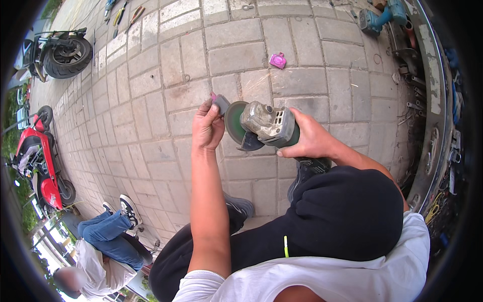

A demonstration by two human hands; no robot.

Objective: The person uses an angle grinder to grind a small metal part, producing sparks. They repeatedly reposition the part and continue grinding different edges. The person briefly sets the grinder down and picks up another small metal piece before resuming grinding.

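My right hand (309,137) is wrapped round the body of a worn angle grinder (269,123), held over the paving in front of my knees. Its flat greenish disc (234,122) faces up, with a dark guard (250,142) on the near side. Between thumb and fingers, my left hand (208,126) pinches a small grey piece (221,104) with a bit of pink at its far end. The piece meets the disc's far left edge, and orange sparks (254,83) streak away beyond it. The piece's exact kind cannot be made out.
A pink part (277,60) lies on the paving (234,55) ahead. Pliers (135,16) are at the far left, a teal cordless tool (375,21) at the far right. Metal parts and tools line the right edge. A red scooter (43,166) and a seated person (108,241) are on the left.
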